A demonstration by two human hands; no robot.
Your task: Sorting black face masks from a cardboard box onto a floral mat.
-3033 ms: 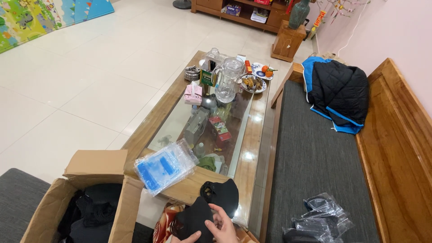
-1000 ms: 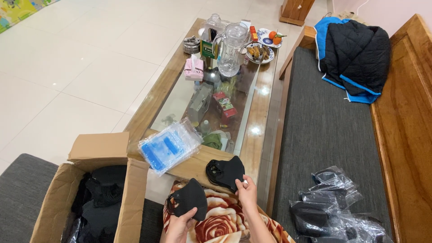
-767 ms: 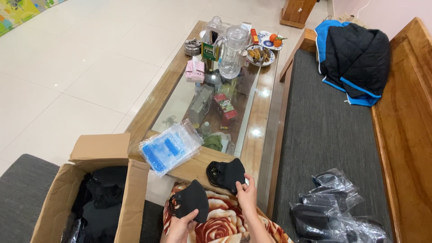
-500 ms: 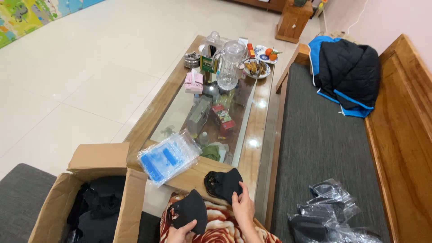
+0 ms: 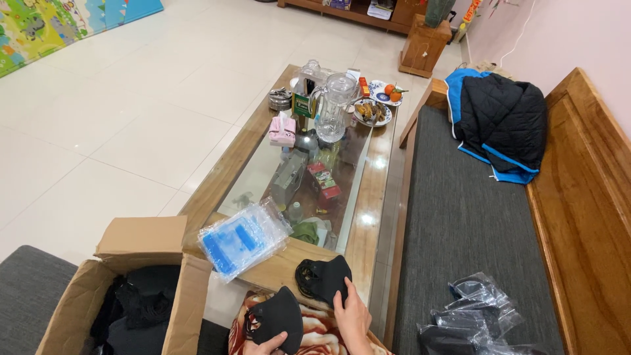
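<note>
My left hand [image 5: 266,345] holds a black fabric mask [image 5: 278,319] over my lap at the bottom of the view. My right hand [image 5: 351,319] rests on a second black mask [image 5: 320,278] that lies on the near wooden end of the glass-topped coffee table [image 5: 376,197]. Beside that mask lies a clear plastic pack with blue contents [image 5: 242,238].
An open cardboard box [image 5: 98,296] with dark cloth items stands at my left. Clear bags holding black items [image 5: 470,315] lie on the grey bench cushion at my right. A glass jug [image 5: 335,112], pink box, plates and a black-and-blue jacket [image 5: 499,118] lie farther off.
The two masks were held together; my right hand carried one onto the table's near end and stays on it. My left hand kept the other over my lap.
</note>
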